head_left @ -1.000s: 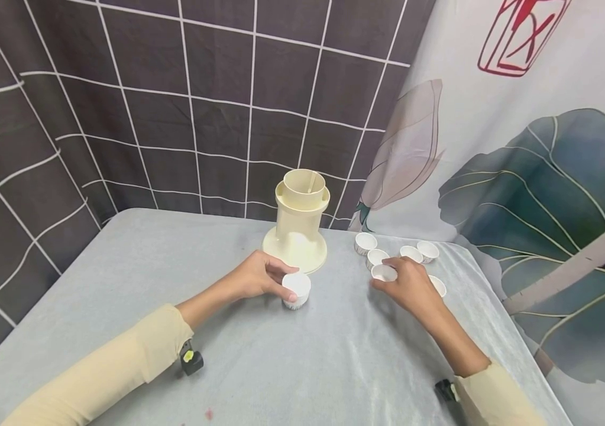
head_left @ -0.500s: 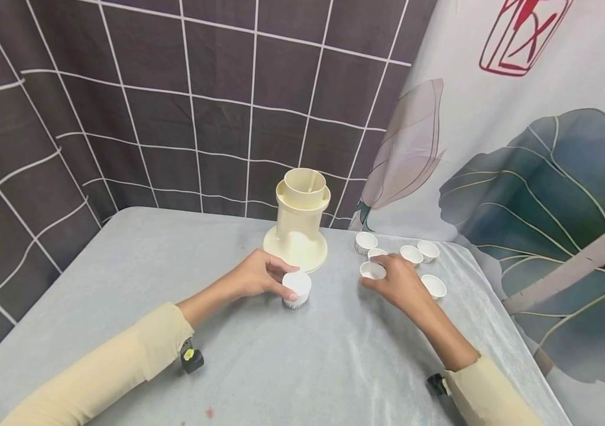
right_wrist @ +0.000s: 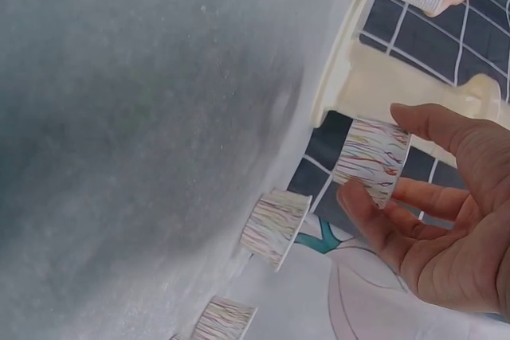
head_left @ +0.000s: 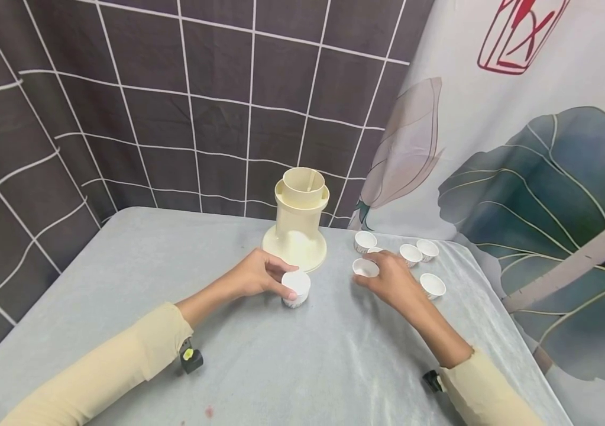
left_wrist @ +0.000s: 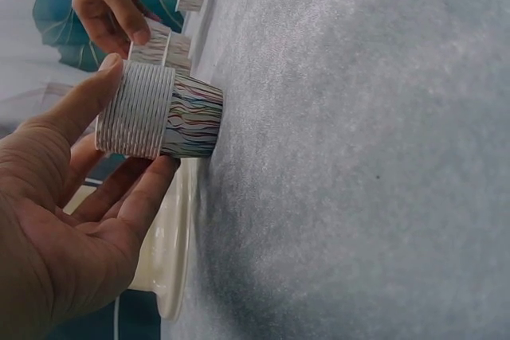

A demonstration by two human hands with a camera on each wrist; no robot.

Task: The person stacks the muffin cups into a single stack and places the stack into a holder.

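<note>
right hand point(right_wrist: 446, 220) pinching lifted cup point(right_wrist: 371, 161), clearest wrist-side

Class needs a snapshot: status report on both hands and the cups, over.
Left hand grips the cup stack on the table. Right hand pinches one paper cup, lifted. Loose cups beside it; nothing blocking.

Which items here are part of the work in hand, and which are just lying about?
In hand:
- stack of white paper cups, gripped by the left hand
- single white paper cup, pinched by the right hand

Lying about:
- cream plastic cup dispenser tower
- four loose white paper cups on the grey cloth-covered table
- a fifth cup, mostly hidden behind the right hand
</note>
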